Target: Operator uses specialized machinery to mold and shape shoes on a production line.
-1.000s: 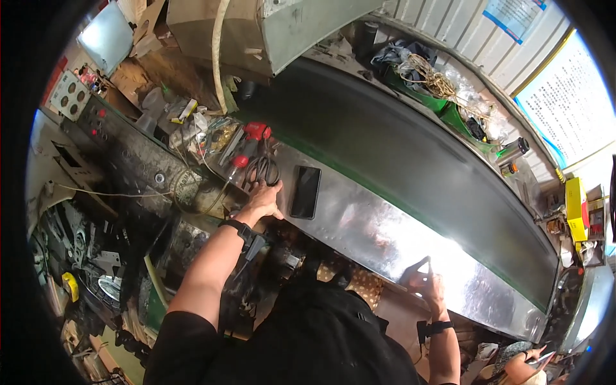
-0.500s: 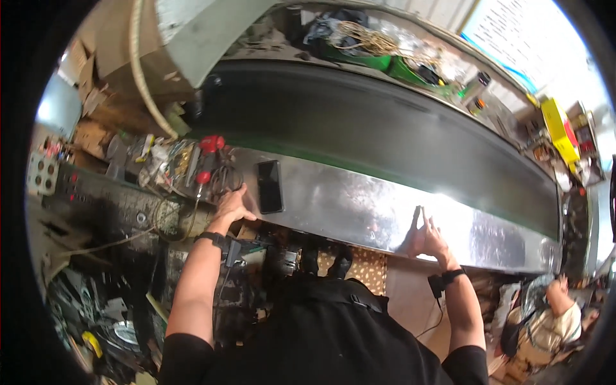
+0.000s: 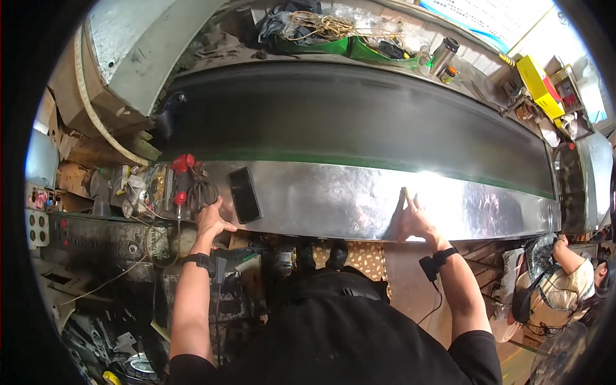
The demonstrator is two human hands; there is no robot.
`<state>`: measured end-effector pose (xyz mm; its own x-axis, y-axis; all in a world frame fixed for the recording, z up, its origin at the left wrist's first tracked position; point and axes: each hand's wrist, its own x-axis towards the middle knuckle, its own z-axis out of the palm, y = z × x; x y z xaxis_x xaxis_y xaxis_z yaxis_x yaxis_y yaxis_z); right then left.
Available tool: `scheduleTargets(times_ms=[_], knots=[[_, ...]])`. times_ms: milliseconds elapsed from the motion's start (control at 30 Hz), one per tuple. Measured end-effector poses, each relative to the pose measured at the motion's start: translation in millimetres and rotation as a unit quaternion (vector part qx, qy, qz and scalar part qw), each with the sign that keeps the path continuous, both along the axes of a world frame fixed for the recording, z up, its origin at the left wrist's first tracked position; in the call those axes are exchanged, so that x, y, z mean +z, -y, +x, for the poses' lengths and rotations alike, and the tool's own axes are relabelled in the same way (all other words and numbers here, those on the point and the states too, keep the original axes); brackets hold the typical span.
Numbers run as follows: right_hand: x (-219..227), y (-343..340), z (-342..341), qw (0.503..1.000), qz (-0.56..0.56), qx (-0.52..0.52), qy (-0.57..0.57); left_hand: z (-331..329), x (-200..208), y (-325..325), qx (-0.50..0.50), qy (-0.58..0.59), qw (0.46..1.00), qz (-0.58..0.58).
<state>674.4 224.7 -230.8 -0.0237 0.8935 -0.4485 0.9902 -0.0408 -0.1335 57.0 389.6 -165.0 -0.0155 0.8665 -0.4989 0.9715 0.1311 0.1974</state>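
Note:
My left hand [image 3: 213,219] rests at the front edge of a shiny metal ledge [image 3: 321,199], thumb and fingers apart, holding nothing. Just to its right a black smartphone [image 3: 245,196] lies on the ledge, slightly tilted and apart from the hand. A red air gun [image 3: 182,178] with a hose lies beyond that hand to the left. On the same ledge, farther right, my right hand [image 3: 418,221] leans with its fingers spread and nothing in them; its dark reflection shows in the metal. Each wrist wears a black band with a small device.
Behind the ledge runs a wide dark conveyor belt [image 3: 359,122]. Green bins [image 3: 314,45] of cords and plastic, a steel flask [image 3: 444,54] and a yellow box [image 3: 539,83] line its far side. Another person [image 3: 558,289] is at the lower right. Machine parts crowd the left.
The view has turned, so the ledge looks more level and things sit farther left. Both hands stay spread at the ledge's front edge. The phone still lies beside my left hand.

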Motion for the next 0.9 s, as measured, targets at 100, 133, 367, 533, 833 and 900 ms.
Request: scheduleTargets(times_ms=[100, 133, 367, 533, 833, 900], knots=[[4.1, -1.3, -4.3, 1.000, 0.019, -0.006, -0.014, 1.0, 1.9, 0.4, 0.000, -0.025, 1.000, 0.006], [7.6, -3.0, -5.7, 1.000, 0.018, -0.007, -0.015, -0.4, 1.3, 0.9, -0.001, -0.026, 1.000, 0.002], [-0.9, 2.3, 1.5, 0.992, 0.056, -0.063, -0.095, 1.9, -4.8, 3.1, -0.016, -0.038, 0.999, 0.032], [5.2, 2.7, -0.7, 0.987, 0.051, -0.088, -0.121, -0.2, -5.2, 1.0, -0.010, -0.033, 0.999, 0.019], [44.0, -2.5, -14.3, 0.990, 0.047, -0.080, -0.105, -2.4, -3.7, 2.7, -0.021, -0.040, 0.998, 0.033], [44.4, -1.0, -13.9, 0.991, 0.052, -0.075, -0.095, 3.3, 1.1, 3.0, -0.020, -0.041, 0.998, 0.034]])
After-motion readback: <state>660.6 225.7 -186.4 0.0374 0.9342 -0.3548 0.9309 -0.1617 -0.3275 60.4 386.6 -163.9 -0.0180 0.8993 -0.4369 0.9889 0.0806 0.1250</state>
